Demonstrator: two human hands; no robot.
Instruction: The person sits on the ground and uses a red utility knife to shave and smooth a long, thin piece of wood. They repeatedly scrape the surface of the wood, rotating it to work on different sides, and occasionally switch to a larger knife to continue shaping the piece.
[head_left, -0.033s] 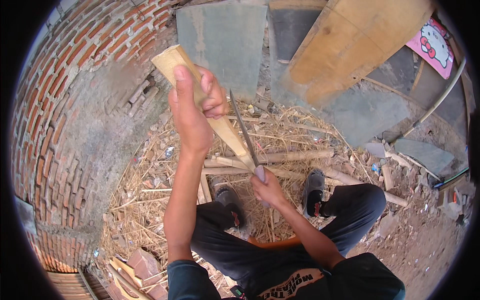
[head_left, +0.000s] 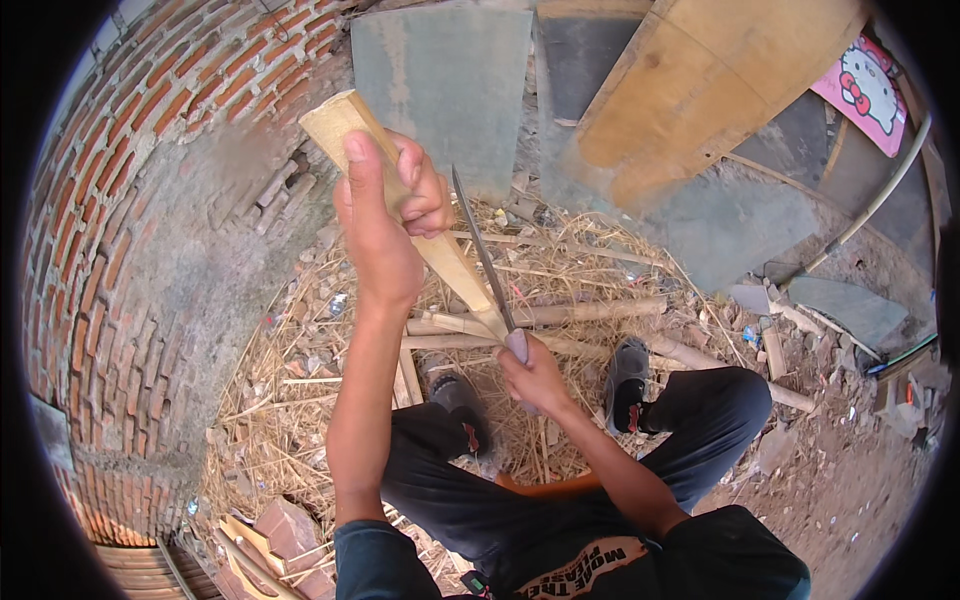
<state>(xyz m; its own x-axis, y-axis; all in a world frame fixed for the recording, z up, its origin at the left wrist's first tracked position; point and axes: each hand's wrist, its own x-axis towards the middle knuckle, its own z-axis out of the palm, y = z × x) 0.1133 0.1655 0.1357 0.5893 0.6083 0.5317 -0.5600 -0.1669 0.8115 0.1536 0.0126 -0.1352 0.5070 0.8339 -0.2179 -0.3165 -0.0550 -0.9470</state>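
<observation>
My left hand (head_left: 383, 240) is closed round the upper part of a pale split bamboo piece (head_left: 458, 273), thumb along its face. The piece slants down to the right, wide end up, and narrows toward my right hand (head_left: 536, 378). That hand grips the light grey handle of a long, narrow knife (head_left: 478, 243). Its dark blade points up and slightly left, just right of the bamboo. The lower bamboo end meets the knife near the handle; whether the edge touches the wood I cannot tell.
Shavings and straw (head_left: 300, 400) cover the ground, with bamboo poles (head_left: 590, 312) lying across in front of my feet. A brick wall (head_left: 130, 260) rises on the left. Grey sheets (head_left: 445, 100) and a brown board (head_left: 700, 90) stand or lie at the back.
Hardly anything differs. My left hand, the bamboo and the knife have shifted very slightly left, with both grips unchanged.
</observation>
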